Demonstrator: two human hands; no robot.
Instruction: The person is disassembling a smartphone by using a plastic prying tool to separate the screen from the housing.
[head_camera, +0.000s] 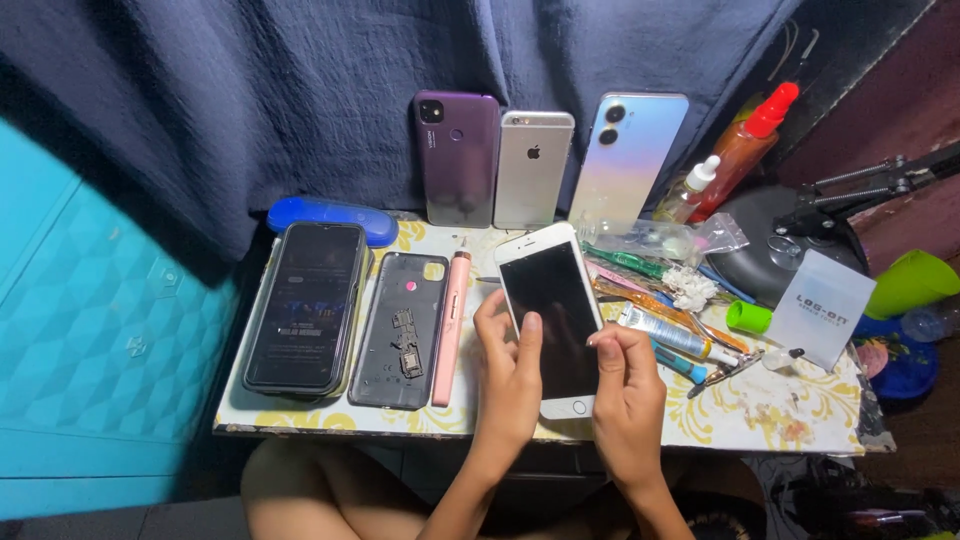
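At lower centre, the left hand (508, 372) and right hand (625, 385) pinch the white phone (551, 315) by its edges; tilted, it could slip onto the table (790, 415).

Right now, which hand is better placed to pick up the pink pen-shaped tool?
Probably the left hand. It rests on the white phone's left edge, right beside the pink pen-shaped tool. The right hand touches the screen on the phone's far side.
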